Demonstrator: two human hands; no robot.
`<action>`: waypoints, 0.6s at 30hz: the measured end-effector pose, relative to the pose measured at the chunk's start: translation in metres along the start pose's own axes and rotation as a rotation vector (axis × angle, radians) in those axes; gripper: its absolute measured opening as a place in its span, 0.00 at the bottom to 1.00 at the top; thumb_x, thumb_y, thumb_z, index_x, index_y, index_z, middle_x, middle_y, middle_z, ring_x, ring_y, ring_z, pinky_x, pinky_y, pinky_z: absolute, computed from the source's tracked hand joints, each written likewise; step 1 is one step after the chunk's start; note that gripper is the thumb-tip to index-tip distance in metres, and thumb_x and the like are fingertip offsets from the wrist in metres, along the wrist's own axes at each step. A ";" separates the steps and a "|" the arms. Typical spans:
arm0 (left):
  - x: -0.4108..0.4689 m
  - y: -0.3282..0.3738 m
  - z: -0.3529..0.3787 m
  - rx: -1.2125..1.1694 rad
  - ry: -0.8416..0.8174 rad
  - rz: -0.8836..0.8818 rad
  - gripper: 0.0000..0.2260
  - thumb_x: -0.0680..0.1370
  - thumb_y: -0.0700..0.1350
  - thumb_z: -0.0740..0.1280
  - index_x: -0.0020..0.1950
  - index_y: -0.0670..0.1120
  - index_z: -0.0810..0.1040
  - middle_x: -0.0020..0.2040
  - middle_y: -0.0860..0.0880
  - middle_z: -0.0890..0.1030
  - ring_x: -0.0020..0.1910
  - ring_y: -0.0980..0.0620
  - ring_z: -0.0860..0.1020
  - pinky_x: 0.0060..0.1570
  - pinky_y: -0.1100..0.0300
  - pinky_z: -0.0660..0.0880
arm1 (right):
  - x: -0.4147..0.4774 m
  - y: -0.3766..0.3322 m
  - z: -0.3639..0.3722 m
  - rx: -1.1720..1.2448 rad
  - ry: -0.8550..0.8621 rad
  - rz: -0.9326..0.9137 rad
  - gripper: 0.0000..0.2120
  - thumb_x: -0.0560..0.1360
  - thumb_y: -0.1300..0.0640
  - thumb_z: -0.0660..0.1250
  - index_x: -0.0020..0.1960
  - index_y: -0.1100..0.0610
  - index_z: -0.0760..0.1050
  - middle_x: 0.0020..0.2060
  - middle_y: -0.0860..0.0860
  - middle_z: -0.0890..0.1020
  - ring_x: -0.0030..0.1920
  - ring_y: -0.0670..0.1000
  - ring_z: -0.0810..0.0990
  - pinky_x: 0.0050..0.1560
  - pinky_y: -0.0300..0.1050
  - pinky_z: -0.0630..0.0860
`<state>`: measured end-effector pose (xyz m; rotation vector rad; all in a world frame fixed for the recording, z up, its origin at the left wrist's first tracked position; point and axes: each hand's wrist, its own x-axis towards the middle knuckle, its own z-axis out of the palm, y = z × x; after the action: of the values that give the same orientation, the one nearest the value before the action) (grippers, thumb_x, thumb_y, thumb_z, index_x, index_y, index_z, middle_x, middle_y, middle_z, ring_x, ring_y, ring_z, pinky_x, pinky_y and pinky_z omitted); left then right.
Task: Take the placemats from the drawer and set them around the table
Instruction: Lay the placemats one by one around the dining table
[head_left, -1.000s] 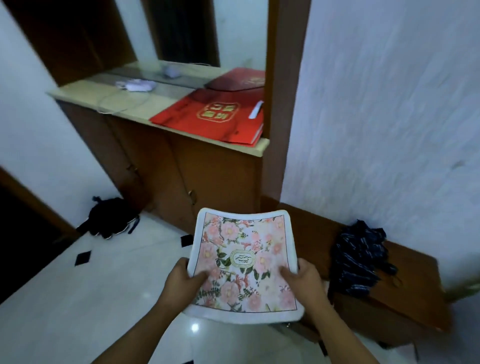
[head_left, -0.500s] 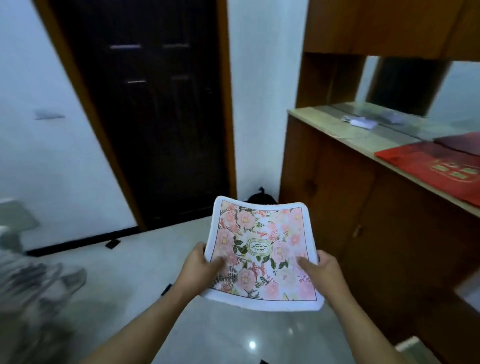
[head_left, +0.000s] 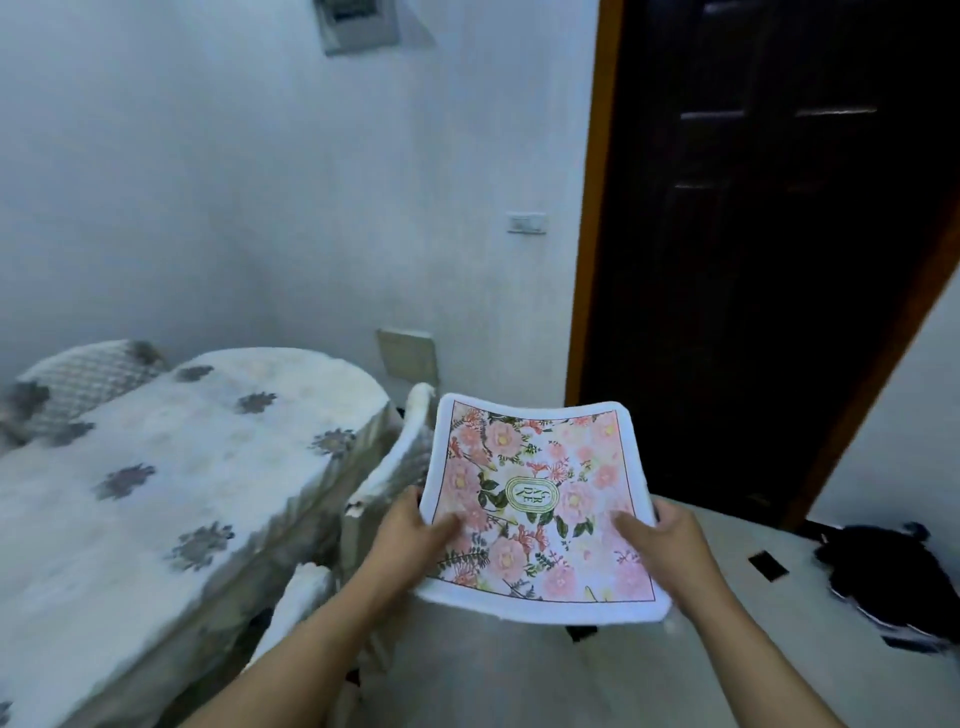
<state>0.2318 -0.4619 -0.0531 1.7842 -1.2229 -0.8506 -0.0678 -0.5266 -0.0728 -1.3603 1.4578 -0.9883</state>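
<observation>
Held out in front over the pale floor (head_left: 519, 675), between both hands: a rectangular white-edged cloth placemat (head_left: 535, 499), printed with pink roses and green leaves inside a thin dark frame line, green oval emblem at centre. Pinched at its left edge by the left hand (head_left: 410, 535), thumb on top, fingers out of sight beneath; pinched the same way at the right edge by the right hand (head_left: 670, 540). Slightly bowed, near edge thick and fluffy. Off to the left, apart from it, an oval table (head_left: 208, 467) under a white cloth with grey flower motifs. Just beside the mat's left edge, a white chair back (head_left: 410, 457).
</observation>
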 end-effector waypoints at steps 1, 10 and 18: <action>0.010 -0.008 -0.014 0.000 0.051 -0.014 0.13 0.74 0.47 0.71 0.58 0.49 0.75 0.48 0.51 0.85 0.41 0.54 0.84 0.45 0.51 0.82 | 0.021 -0.010 0.021 -0.010 -0.064 -0.023 0.02 0.73 0.56 0.72 0.45 0.52 0.81 0.36 0.47 0.87 0.34 0.50 0.86 0.33 0.47 0.82; 0.042 -0.061 -0.129 -0.155 0.577 -0.242 0.13 0.73 0.50 0.72 0.55 0.51 0.74 0.46 0.51 0.83 0.37 0.54 0.84 0.34 0.58 0.82 | 0.154 -0.103 0.223 -0.063 -0.590 -0.217 0.02 0.73 0.56 0.71 0.46 0.52 0.81 0.36 0.44 0.87 0.34 0.49 0.86 0.28 0.40 0.79; 0.024 -0.137 -0.239 -0.111 0.897 -0.392 0.12 0.72 0.53 0.73 0.51 0.55 0.73 0.44 0.55 0.82 0.35 0.59 0.82 0.27 0.67 0.75 | 0.148 -0.156 0.416 -0.117 -0.890 -0.362 0.03 0.74 0.54 0.71 0.46 0.53 0.80 0.38 0.48 0.85 0.30 0.44 0.84 0.25 0.37 0.77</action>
<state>0.5007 -0.3982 -0.0672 1.9912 -0.2481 -0.2224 0.3739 -0.6799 -0.0580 -1.8585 0.6126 -0.3849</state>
